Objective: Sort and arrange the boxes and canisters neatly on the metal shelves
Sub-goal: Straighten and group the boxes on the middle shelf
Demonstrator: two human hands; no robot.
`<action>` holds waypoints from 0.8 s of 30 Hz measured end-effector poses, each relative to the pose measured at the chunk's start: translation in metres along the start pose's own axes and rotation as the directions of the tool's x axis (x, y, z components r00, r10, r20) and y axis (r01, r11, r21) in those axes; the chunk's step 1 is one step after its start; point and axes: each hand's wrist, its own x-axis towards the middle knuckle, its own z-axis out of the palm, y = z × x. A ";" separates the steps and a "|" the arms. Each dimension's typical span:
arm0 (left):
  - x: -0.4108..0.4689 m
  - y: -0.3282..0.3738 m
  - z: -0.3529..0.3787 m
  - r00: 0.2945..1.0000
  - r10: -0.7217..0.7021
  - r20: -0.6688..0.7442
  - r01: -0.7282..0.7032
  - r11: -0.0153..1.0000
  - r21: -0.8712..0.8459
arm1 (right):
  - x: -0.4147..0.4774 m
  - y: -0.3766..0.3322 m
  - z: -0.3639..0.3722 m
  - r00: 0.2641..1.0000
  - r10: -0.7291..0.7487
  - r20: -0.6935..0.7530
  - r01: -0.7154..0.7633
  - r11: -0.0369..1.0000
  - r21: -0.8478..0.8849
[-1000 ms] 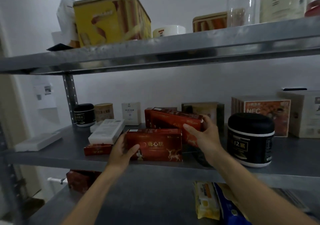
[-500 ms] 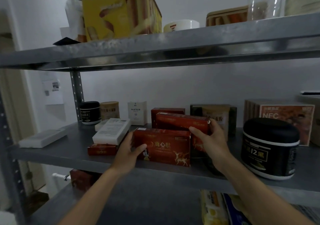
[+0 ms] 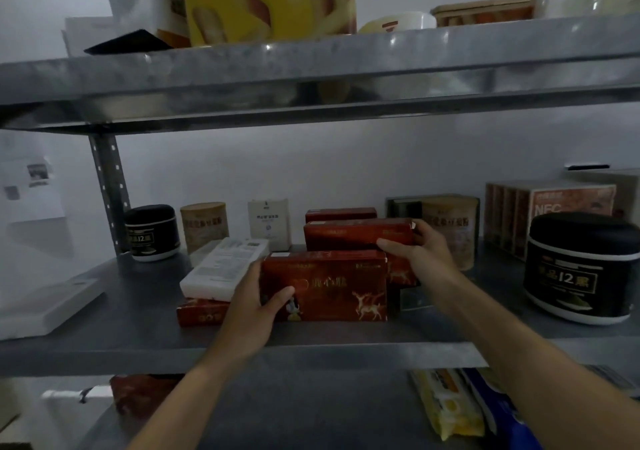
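Observation:
On the middle metal shelf (image 3: 138, 314) a red box with gold deer (image 3: 332, 290) stands upright near the front. My left hand (image 3: 256, 307) grips its left end, thumb across the front face. Behind it stands a second red box (image 3: 356, 235), and my right hand (image 3: 420, 254) holds that box's right end. A third red box (image 3: 341, 214) stands further back. A white flat box (image 3: 225, 266) lies on a small red box (image 3: 201, 313) to the left.
A large black canister (image 3: 581, 269) stands at the right, a small black one (image 3: 152, 231) and a tan canister (image 3: 204, 224) at the back left. A white box (image 3: 270, 223), tan canister (image 3: 450, 228) and NFC box (image 3: 550, 214) line the back. A yellow tin (image 3: 270, 3) sits on the upper shelf.
The second red box has been levelled and set squarely behind the front box by my right hand. My left hand has closed its hold on the front box. The camera has moved closer.

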 end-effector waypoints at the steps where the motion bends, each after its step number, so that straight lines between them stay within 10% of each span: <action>1: 0.000 -0.002 -0.003 1.000 -0.010 -0.001 0.010 1.000 -0.010 | 0.001 0.001 0.006 1.000 0.012 -0.003 -0.012 1.000 0.000; 17: 0.007 -0.016 -0.021 0.999 -0.012 -0.034 0.012 1.000 -0.003 | 0.043 0.013 0.039 0.968 0.127 0.218 -0.144 0.987 0.065; 24: 0.005 -0.015 -0.020 0.998 -0.043 -0.038 0.039 0.994 -0.102 | 0.059 0.018 0.029 0.966 0.090 0.243 -0.023 0.964 -0.264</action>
